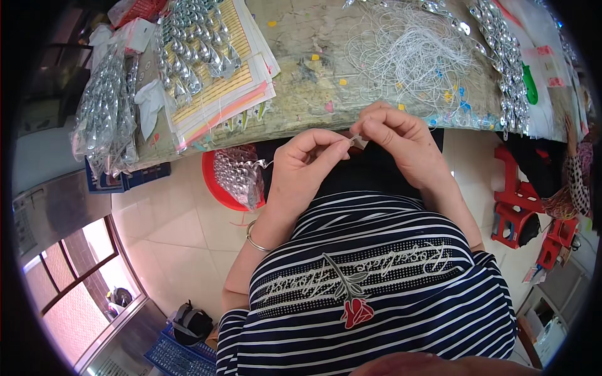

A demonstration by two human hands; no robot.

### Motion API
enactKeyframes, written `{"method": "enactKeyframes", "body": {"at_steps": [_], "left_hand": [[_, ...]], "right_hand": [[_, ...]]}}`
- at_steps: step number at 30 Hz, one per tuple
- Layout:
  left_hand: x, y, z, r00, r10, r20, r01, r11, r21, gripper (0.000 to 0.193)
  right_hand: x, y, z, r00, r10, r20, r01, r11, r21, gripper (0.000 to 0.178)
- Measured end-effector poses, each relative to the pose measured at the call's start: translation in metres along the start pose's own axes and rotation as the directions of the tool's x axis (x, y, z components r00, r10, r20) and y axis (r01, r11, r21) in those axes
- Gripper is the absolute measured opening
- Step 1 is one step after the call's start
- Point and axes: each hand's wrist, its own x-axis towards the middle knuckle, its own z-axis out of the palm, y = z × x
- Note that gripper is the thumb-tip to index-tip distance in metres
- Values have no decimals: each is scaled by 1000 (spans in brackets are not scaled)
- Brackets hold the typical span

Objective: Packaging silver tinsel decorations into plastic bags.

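Observation:
My left hand (308,161) and my right hand (404,141) meet just off the table's front edge, above my lap. Both are closed in a pinch. Between their fingertips is a small pale piece (356,138), too small to name. A shiny silver end (263,163) shows beside my left hand, close to a bundle of silver twisted strands (235,175) in a red basin (209,182) below the table. On the tabletop beyond my right hand lies a loose tangle of white string (414,50).
The worn table (301,94) bears more silver strands (194,44) on a yellow striped sheet (210,94), and bagged strands (110,106) hang over its left edge. Further strands (505,69) lie right, near a green-handled tool (530,84). Red stools (517,194) stand on the floor at right.

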Motion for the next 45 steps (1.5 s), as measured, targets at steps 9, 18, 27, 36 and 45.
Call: {"method": "enactKeyframes", "body": {"at_steps": [9, 18, 27, 36, 45], "left_hand": [[1, -10, 2, 992, 116, -42, -113, 992, 64, 7], [4, -15, 1, 960, 279, 11, -271, 924, 270, 4], [2, -6, 2, 991, 128, 41, -134, 975, 176, 7], [4, -7, -6, 988, 153, -4, -140, 912, 386, 11], [4, -7, -2, 997, 41, -64, -29, 984, 176, 12]], "right_hand": [[-8, 5, -2, 1000, -11, 16, 11, 999, 39, 25], [-7, 10, -9, 998, -6, 61, 12, 995, -100, 27], [-6, 5, -8, 986, -165, 23, 160, 903, -399, 6], [-4, -2, -19, 885, -458, 79, 341, 525, -780, 6], [-10, -2, -19, 999, -13, 50, 10, 998, 62, 13]]}}
